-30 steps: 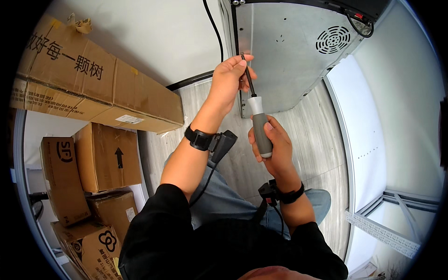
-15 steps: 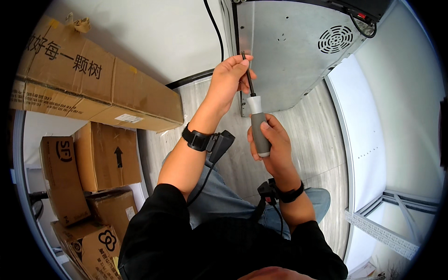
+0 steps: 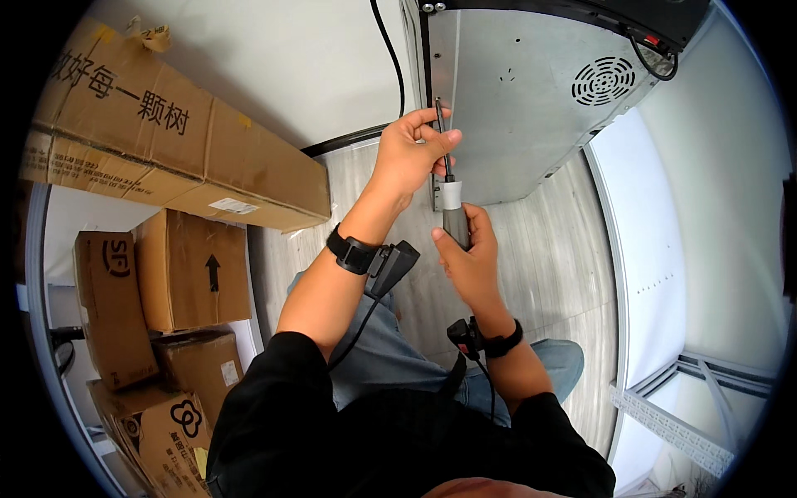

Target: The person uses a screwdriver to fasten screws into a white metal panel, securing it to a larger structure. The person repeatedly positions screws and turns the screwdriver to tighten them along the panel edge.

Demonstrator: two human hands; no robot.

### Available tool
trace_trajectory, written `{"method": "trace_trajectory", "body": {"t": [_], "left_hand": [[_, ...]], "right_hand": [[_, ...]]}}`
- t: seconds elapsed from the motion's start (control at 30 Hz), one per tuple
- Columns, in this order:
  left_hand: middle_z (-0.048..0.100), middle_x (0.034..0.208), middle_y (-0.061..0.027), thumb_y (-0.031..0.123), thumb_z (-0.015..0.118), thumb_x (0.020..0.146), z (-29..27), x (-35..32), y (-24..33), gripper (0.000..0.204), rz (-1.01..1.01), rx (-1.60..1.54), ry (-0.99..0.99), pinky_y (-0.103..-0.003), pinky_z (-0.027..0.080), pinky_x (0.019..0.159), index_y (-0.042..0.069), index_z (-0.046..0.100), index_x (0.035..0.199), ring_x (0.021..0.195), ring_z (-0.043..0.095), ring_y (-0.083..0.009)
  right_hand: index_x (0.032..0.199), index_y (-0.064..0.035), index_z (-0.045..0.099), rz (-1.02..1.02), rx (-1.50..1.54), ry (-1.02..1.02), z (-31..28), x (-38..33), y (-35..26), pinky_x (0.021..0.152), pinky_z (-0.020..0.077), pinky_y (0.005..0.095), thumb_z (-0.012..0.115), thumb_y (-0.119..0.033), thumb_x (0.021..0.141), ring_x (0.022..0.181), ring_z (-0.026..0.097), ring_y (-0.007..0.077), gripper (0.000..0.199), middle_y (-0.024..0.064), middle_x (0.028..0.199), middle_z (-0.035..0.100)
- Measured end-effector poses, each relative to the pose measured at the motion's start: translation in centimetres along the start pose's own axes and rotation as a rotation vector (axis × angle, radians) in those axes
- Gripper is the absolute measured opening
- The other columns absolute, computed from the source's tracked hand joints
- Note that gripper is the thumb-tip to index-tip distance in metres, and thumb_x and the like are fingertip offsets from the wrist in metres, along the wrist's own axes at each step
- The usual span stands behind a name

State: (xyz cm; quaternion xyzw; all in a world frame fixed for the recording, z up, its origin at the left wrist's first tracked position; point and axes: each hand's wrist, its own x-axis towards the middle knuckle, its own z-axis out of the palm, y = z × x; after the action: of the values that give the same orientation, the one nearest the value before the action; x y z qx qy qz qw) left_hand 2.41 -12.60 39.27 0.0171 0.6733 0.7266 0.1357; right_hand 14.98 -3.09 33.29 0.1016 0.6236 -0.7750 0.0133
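Note:
A screwdriver (image 3: 452, 196) with a dark shaft, a white collar and a grey handle points away from me. My right hand (image 3: 473, 261) is wrapped round the handle, its thumb on the left side and the handle's end hidden in the palm. Near the far end of the shaft, my left hand (image 3: 408, 156) holds it between thumb and fingers. The tip sits at the left edge strip of a grey metal panel (image 3: 515, 141), by a small hole; whether it touches a screw is too small to tell.
Beside the panel's left edge hangs a black cable (image 3: 388, 50). A long cardboard box (image 3: 249, 166) lies at the left, with several smaller cartons (image 3: 193, 274) nearer me. White shelf framing (image 3: 677, 423) stands at the right. Both wrists carry strapped black devices (image 3: 392, 267) with cables.
My right hand has changed its grip: the thumb has gone to the handle's left side and the palm now covers its end. The left thumb has shifted on the shaft.

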Motion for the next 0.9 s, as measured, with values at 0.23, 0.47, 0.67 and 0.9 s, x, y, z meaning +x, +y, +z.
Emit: {"method": "trace_trajectory", "body": {"t": [0.23,0.47,0.67,0.9], "left_hand": [[0.063,0.072,-0.0021,0.008,0.063,0.087,-0.5,0.3,0.0,0.033,0.003,-0.015,-0.024,-0.023,0.050,0.052,-0.001,0.056,0.119,0.061,0.063,-0.0116],[0.067,0.084,-0.0067,0.011,0.060,0.090,-0.4,0.4,-0.2,0.032,-0.006,-0.080,-0.057,-0.024,0.052,0.056,0.000,0.054,0.119,0.065,0.064,-0.0122],[0.063,0.077,-0.0025,0.012,0.062,0.089,0.1,0.5,-0.1,0.028,0.022,0.032,0.009,-0.024,0.051,0.057,0.000,0.057,0.114,0.064,0.062,-0.0108],[0.060,0.069,-0.0009,0.010,0.062,0.089,-0.2,0.8,0.3,0.023,0.034,0.092,0.025,-0.023,0.049,0.054,-0.002,0.060,0.109,0.061,0.061,-0.0106]], "right_hand": [[0.131,-0.0020,0.037,0.219,0.799,-0.511,-2.4,1.7,0.7,0.047,0.0460,0.0281,0.054,-0.024,0.092,0.067,0.064,0.0221,0.048,0.0164,0.093,0.062],[0.132,-0.0031,0.038,0.150,0.469,-0.272,-2.1,1.4,1.7,0.053,0.0526,0.0297,0.054,-0.019,0.092,0.073,0.063,0.0195,0.046,0.0143,0.098,0.061],[0.128,-0.0018,0.041,0.045,0.060,-0.095,-0.9,0.9,1.4,0.054,0.0520,0.0263,0.065,-0.015,0.086,0.077,0.058,0.0120,0.050,0.0078,0.094,0.058],[0.129,-0.0020,0.039,0.050,0.065,-0.127,-0.7,1.3,1.5,0.051,0.0492,0.0224,0.065,-0.015,0.085,0.079,0.061,0.0159,0.053,0.0093,0.095,0.058]]}}
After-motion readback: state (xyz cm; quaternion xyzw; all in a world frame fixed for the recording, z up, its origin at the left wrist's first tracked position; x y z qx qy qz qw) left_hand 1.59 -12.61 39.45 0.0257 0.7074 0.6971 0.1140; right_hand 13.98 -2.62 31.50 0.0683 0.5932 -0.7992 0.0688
